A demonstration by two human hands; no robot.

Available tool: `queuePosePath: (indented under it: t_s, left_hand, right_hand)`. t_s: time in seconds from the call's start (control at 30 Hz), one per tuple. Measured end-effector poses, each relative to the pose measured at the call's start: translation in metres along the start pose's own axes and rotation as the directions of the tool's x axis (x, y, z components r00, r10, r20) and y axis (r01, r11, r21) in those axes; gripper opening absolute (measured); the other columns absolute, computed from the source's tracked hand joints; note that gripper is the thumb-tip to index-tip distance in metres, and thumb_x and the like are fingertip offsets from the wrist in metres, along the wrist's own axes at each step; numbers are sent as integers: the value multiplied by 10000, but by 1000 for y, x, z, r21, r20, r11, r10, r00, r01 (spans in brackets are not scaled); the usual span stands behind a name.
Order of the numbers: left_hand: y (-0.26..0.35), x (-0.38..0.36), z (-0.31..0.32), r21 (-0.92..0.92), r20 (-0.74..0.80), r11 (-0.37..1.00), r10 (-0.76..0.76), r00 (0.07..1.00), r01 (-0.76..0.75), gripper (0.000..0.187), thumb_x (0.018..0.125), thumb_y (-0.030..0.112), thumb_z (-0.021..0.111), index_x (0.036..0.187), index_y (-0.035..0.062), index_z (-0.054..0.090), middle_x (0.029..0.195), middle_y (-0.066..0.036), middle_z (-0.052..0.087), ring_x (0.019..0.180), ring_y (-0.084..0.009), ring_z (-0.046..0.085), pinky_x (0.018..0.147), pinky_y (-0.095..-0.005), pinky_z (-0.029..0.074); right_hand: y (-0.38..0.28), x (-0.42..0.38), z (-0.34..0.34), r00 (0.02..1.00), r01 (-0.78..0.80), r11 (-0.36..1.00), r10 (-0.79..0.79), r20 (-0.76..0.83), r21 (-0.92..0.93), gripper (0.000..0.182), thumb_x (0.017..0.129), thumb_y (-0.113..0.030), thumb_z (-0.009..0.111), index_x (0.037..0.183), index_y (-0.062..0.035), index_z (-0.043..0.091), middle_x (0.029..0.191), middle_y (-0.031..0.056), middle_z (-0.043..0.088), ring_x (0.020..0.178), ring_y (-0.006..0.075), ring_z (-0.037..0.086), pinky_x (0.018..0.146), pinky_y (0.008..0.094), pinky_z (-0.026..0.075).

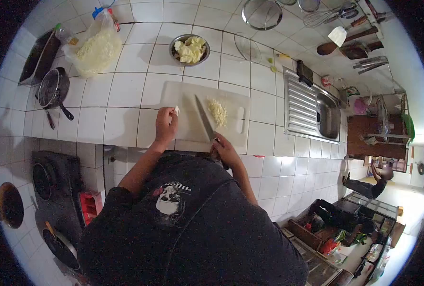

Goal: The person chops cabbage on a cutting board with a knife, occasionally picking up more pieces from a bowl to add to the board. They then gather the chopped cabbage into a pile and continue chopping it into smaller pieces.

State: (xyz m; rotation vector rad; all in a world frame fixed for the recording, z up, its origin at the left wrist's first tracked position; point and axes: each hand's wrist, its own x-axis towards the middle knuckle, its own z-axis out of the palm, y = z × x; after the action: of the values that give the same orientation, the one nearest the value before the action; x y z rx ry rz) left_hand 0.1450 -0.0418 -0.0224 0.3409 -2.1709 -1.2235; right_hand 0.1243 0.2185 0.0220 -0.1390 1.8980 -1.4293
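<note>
Notably, view: overhead, fisheye, looking down on the person's own arms.
Left hand (165, 125): curled closed, fingertips pinching one small white piece (176, 110) against the cutting board (188, 93), near the board's left part.
Right hand (225, 151): wrapped shut round the handle of one knife (204, 122); blade lay flat-angled across the board, tip pointing away from the body, between the white piece and the chopped heap.
Chopped heap (217, 112): one small pale pile, right of the blade, on the board.
Handling, white piece: judged light, small, likely firm but possibly slick when cut; best pinned from above with tucked fingertips, away from the edge.
Handling, knife: judged stiff and sharp; hold belonged on the handle only.
Handling, board: judged rigid, flat, light plastic; slot at its right end looked like the grip point.
Count, boards: one, on the white tiled tabletop (126, 90).
Count, bowls: one metal bowl (189, 49) of pale yellow chunks, behind the board, apart from it.
Count, bags: one clear bag (95, 47) of pale shreds, far left.
Count, strainer pans: one, dark, left of the board (53, 90).
Count, sinks: one steel sink (312, 109), to the right.
Other person: one, well apart, at the far right on the floor (372, 183).
</note>
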Motion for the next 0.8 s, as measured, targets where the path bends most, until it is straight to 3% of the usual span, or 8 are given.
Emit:
queuePosePath:
  t_s: [0.1, 0.17, 0.37, 0.5, 0.57, 0.7, 0.77, 0.8]
  left_hand:
    - [1, 1, -3, -1, 34, 1000, 8, 999, -8, 113, 905, 59, 608, 995, -7, 601, 955, -151, 603, 840, -298, 607, 782, -405, 498]
    - [-1, 3, 0, 12, 57, 1000, 22, 998, -23, 112, 890, 44, 614, 988, -8, 600, 956, -155, 604, 841, -307, 607, 784, -414, 496]
    - [-2, 12, 4, 33, 50, 998, 50, 997, -52, 113, 874, 45, 615, 981, 9, 610, 908, -148, 614, 842, -306, 618, 760, -425, 491]
    - [-2, 9, -3, 47, 137, 994, 88, 987, -95, 125, 868, 68, 632, 981, 19, 618, 864, -133, 618, 791, -298, 625, 723, -424, 491]
    - [-1, 11, -9, 45, 226, 994, 91, 970, -104, 129, 866, 78, 639, 981, 22, 620, 850, -127, 619, 769, -293, 627, 712, -423, 491]
    - [8, 17, -12, 62, 287, 993, 78, 955, -100, 125, 870, 101, 647, 974, 36, 622, 819, -111, 620, 723, -272, 624, 684, -418, 480]
    - [12, 21, -8, 74, 277, 990, 98, 956, -122, 122, 873, 107, 647, 973, 41, 621, 810, -105, 620, 706, -266, 621, 665, -414, 476]
    - [11, 21, -7, 93, 313, 990, 76, 947, -110, 123, 872, 105, 651, 975, 46, 622, 812, -99, 623, 690, -260, 616, 641, -409, 473]
  right_hand:
    - [-2, -3, -18, 991, -92, 991, 100, -89, 94, 461, 1024, -190, 518, 1468, -92, 438, 825, 27, 617, 638, 91, 546, 554, 258, 481]
    - [-12, -1, -32, 986, -107, 994, 101, -130, -37, 458, 1027, -196, 508, 1469, -97, 436, 791, 45, 622, 568, 99, 546, 498, 270, 473]
    - [-23, 5, -53, 996, -70, 996, 67, -59, -52, 464, 1021, -196, 529, 1456, -63, 441, 779, 56, 617, 503, 96, 525, 463, 257, 453]
    - [-11, 5, -45, 973, 50, 992, -22, -230, 117, 499, 1028, -214, 529, 1482, -60, 390, 790, 65, 608, 506, 101, 528, 453, 258, 451]
    - [0, 2, -40, 932, 45, 977, 34, -360, 208, 531, 1027, -219, 528, 1502, -62, 349, 788, 73, 608, 505, 101, 525, 444, 262, 452]
    - [21, -9, -31, 904, 6, 960, 115, -411, 281, 496, 1035, -203, 495, 1496, -74, 363, 828, 88, 629, 525, 104, 536, 442, 271, 461]
    - [17, -12, -26, 889, -59, 973, 154, -432, 225, 486, 1024, -186, 508, 1484, -78, 392, 847, 86, 635, 560, 116, 550, 492, 272, 474]
    - [16, -13, -23, 906, -64, 995, 91, -414, 80, 484, 1013, -177, 521, 1475, -81, 414, 853, 82, 643, 601, 139, 570, 546, 291, 491]
